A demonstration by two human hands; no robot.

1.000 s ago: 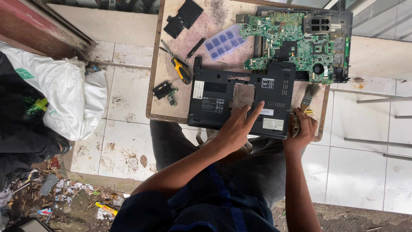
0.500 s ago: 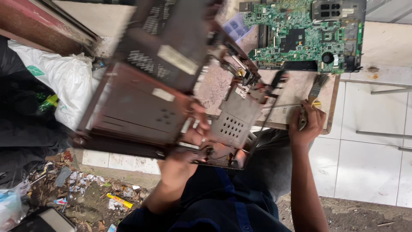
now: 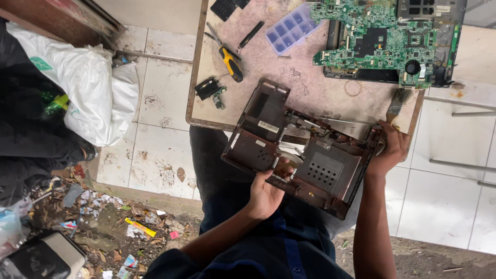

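Both hands hold an opened laptop base shell [image 3: 305, 155] at the counter's [image 3: 320, 98] near edge.
Left hand [image 3: 267, 194] grip pinches its near rim; right hand [image 3: 388, 150] grip clasps its right corner, near a green motherboard [image 3: 380, 39].

Running off the top edge: the green circuit board [image 3: 382, 39], the black cover [image 3: 227, 7] and the far side of the desk [image 3: 305, 93]; hiding behind the laptop shell [image 3: 305, 155]: fingertips of both hands, left [image 3: 266, 194], right [image 3: 390, 150].

The laptop shell [image 3: 305, 155] overhangs the tabletop's [image 3: 330, 93] near edge; behind it lies the circuit board [image 3: 382, 39], with the screwdriver [image 3: 227, 54] to its left.
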